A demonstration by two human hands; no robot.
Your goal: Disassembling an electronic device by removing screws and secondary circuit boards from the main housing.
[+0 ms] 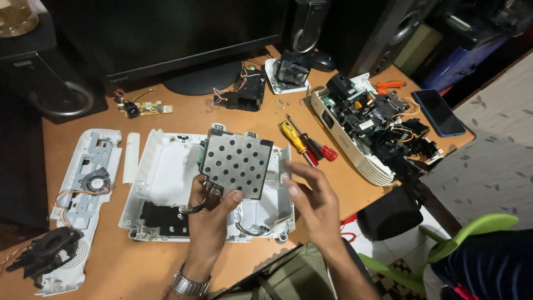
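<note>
A wooden desk fills the view, crowded with projector parts under a dark monitor. The left hand is pinched on the lower corner of a perforated metal plate, holding it tilted over an open white casing. The right hand hovers just beside the plate, fingers spread and holding nothing. Beyond the right hand lie screwdrivers (yellow and red handles) and a gutted projector at the desk's far edge; bare wood shows nearest the wrists.
</note>
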